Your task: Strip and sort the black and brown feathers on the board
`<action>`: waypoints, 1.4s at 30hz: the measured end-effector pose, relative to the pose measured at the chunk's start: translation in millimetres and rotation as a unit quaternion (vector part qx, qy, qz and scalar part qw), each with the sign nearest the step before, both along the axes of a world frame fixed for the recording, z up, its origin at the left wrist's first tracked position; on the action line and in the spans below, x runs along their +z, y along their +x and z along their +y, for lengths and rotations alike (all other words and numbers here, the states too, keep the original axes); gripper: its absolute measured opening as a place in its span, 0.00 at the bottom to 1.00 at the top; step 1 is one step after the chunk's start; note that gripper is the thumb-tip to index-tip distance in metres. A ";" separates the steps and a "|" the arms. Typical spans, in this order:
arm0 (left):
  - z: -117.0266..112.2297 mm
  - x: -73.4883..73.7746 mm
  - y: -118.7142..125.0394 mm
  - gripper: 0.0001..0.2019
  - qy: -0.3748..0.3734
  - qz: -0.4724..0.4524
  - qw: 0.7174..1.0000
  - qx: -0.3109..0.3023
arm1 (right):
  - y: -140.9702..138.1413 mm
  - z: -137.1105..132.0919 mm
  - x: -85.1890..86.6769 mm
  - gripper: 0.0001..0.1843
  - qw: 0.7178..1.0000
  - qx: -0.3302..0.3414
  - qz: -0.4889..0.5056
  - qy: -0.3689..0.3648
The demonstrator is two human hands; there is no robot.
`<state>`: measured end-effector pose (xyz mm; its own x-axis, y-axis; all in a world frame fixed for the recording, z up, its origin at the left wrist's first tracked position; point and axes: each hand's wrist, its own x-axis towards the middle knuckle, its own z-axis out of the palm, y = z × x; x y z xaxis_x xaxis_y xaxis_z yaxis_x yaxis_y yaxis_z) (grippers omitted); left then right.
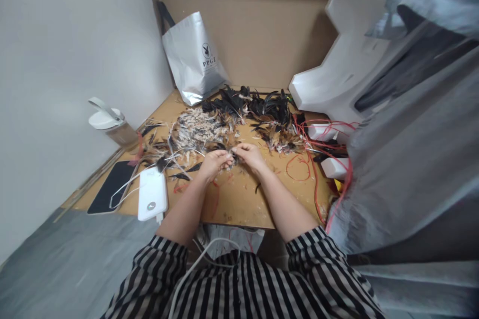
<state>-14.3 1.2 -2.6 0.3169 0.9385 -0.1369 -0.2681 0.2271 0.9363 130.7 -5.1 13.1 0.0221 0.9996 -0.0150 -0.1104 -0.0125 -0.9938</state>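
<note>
Over the middle of the table, my left hand (216, 163) and my right hand (250, 156) almost touch at the fingertips. Both are closed in a pinch on small brown feathers (235, 159), mostly covered by the fingers. Just beyond my left hand lies a heap of pale, fluffy feathers (198, 129). Long black feathers (269, 107) are bunched farther back, with brown feathers (280, 137) in front of them on the right. A few loose dark feathers (181, 176) lie left of my left wrist.
On the left are a bottle (118, 129), a black phone (110, 187) and a white power bank (152, 192) with a cable. A silver bag (192, 60) leans at the back. Red cords (315, 184) run along the right, near white blocks (335, 167) and a grey cloth (407, 159).
</note>
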 end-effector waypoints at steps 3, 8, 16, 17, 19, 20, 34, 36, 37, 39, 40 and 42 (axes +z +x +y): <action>0.4 0.9 -0.2 0.12 0.004 -0.005 1.000 0.008 | 25.1 4.2 6.1 0.15 0.996 -0.071 -0.039 0.034; 3.9 -0.8 -2.9 0.11 -0.002 -0.027 0.999 0.021 | 62.1 9.9 2.4 0.12 0.966 -0.080 -0.239 0.053; 5.9 -3.0 -3.9 0.12 -0.003 -0.039 0.999 0.026 | 40.2 7.4 -9.5 0.07 0.855 -0.076 -0.512 0.036; 6.0 -3.4 -3.9 0.12 -0.003 -0.039 0.999 0.025 | 36.1 6.6 -10.2 0.07 0.844 -0.080 -0.530 0.031; 6.0 -4.0 -4.0 0.12 -0.002 -0.042 0.999 0.024 | 30.0 5.1 -11.8 0.07 0.827 -0.081 -0.556 0.019; 5.9 -4.3 -4.1 0.12 -0.001 -0.046 0.999 0.024 | 28.1 4.7 -12.8 0.08 0.822 -0.079 -0.564 0.013; 6.9 -7.2 -3.6 0.12 -0.010 -0.057 0.998 0.029 | 49.8 19.1 -20.0 0.09 0.982 -0.081 -0.154 -0.078; 7.3 -7.9 -3.9 0.11 -0.010 -0.059 0.998 0.027 | 49.5 17.2 -14.5 0.09 0.989 -0.071 -0.085 -0.093; 7.4 -8.1 -4.2 0.11 -0.010 -0.059 0.998 0.026 | 49.0 16.0 -11.8 0.10 0.992 -0.064 -0.058 -0.097; 7.7 -8.0 -4.7 0.11 -0.008 -0.061 0.998 0.024 | 47.9 13.9 -7.2 0.12 0.994 -0.046 -0.009 -0.104; 7.7 -7.9 -4.9 0.11 -0.006 -0.065 0.998 0.023 | 47.3 13.1 -5.6 0.13 0.994 -0.036 0.014 -0.106; 7.7 -7.2 -4.5 0.10 -0.008 -0.075 0.997 0.027 | 45.5 12.1 -3.4 0.15 0.993 -0.016 0.056 -0.105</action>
